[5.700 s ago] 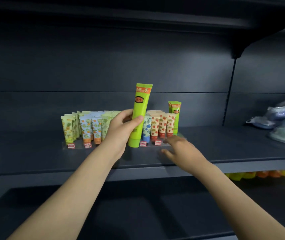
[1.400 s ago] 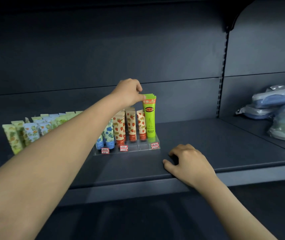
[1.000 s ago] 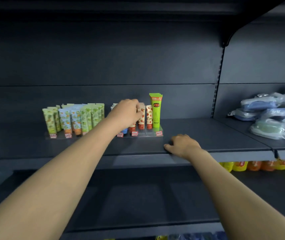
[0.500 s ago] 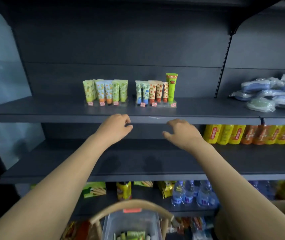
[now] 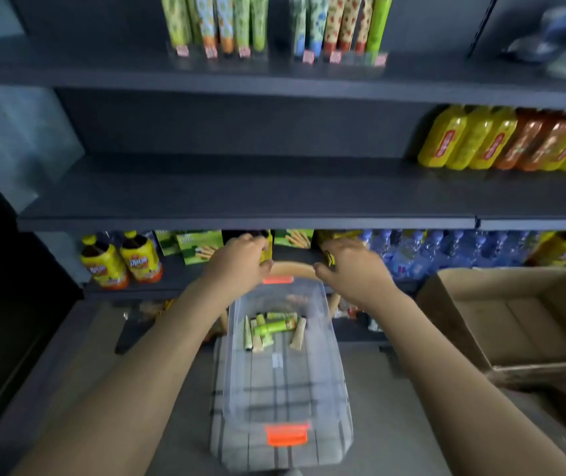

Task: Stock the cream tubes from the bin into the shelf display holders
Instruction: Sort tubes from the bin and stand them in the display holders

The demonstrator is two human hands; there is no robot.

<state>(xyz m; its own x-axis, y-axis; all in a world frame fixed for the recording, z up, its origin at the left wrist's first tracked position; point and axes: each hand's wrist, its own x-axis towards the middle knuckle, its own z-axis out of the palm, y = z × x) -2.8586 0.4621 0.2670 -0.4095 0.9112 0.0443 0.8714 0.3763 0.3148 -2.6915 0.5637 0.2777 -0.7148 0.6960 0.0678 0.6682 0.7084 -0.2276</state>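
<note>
A clear plastic bin (image 5: 334, 369) with orange latches sits low in front of me, with several green and cream tubes (image 5: 272, 327) lying at its far end. My left hand (image 5: 238, 262) and my right hand (image 5: 353, 266) hover above the bin's far rim, fingers relaxed, holding nothing. On the top shelf stand two clear display holders: the left holder (image 5: 218, 51) and the right holder (image 5: 360, 58), both filled with upright tubes, a tall green tube (image 5: 377, 25) at the right end.
The bin rests on a checked cloth inside a basket with a wooden handle (image 5: 290, 269). An open cardboard box (image 5: 515, 321) sits at the right. Yellow and orange bottles (image 5: 508, 140) fill the middle shelf's right side; bottles and snack boxes line the lower shelf.
My view has tilted down from the top shelf to the bin. Both hands left the shelf edge and dropped to just above the bin; earlier the left hand let go of the tall green tube.
</note>
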